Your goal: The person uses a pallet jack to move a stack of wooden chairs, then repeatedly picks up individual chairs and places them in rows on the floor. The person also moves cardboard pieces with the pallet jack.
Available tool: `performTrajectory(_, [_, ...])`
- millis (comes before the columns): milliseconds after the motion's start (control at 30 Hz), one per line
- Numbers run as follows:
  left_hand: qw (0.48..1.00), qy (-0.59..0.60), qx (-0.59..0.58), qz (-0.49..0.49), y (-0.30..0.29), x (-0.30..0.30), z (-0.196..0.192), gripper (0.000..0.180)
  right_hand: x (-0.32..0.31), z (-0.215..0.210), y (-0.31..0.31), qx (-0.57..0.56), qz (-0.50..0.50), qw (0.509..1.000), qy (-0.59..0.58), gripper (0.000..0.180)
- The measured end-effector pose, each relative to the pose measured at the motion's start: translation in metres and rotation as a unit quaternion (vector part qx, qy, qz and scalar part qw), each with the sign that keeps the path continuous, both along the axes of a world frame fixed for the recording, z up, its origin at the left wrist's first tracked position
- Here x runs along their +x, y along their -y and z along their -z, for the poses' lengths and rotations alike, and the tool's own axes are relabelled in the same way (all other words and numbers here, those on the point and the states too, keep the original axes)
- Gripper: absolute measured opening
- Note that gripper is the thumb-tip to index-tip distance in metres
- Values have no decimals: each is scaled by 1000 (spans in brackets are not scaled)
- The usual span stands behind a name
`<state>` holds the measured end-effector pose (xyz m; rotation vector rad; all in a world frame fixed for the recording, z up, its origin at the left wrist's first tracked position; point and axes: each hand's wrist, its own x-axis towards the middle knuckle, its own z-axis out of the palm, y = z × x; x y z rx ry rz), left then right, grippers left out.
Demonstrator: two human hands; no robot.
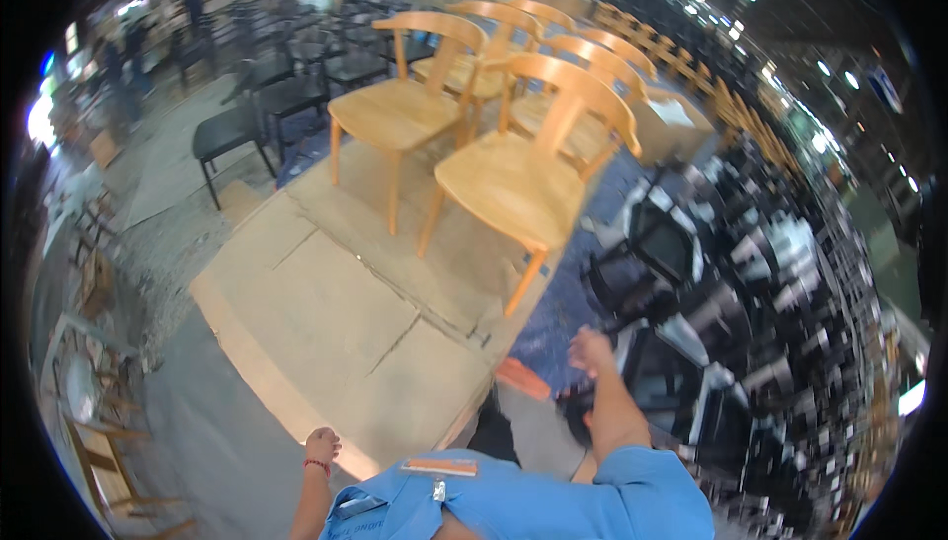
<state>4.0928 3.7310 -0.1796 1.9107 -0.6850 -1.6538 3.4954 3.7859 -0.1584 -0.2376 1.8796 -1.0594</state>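
My left hand point(322, 444) hangs at the near edge of a cardboard-covered platform point(326, 303), its fingers loosely bent and apart with nothing seen in them. A red bracelet circles that wrist. To the right of the platform, my right hand point(591, 350) is held out beside a stack of black chairs point(662, 372). Its fingers are loosely bent and slightly blurred; no held thing shows. On the platform stand several light wooden chairs, the nearest a chair point(513, 190) with a curved backrest and another chair point(395, 115) to its left. Neither hand touches them.
An orange piece point(523, 379) lies low between the platform and my right arm. Black chairs point(225, 133) stand at the far left. More wooden chairs point(109, 461) are at the lower left, and a carton point(671, 125) sits behind the platform. Rows of stacked chairs fill the right side.
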Motion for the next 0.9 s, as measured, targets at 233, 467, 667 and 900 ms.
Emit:
performTrajectory(233, [979, 123, 76, 145, -22, -81, -23, 41, -256, -195, 231, -260, 170, 944, -114, 77])
performTrajectory(467, [970, 145, 164, -102, -62, -110, -85, 45, -327, -204, 359, -227, 53, 970, -62, 33])
performTrajectory(667, [968, 140, 185, -98, -50, -133, -96, 35, -335, -209, 352, -175, -62, 977, -103, 20])
performTrajectory(900, [904, 86, -278, 313, 188, -329, -150, 50, -241, -185, 300, -320, -83, 934, -135, 40])
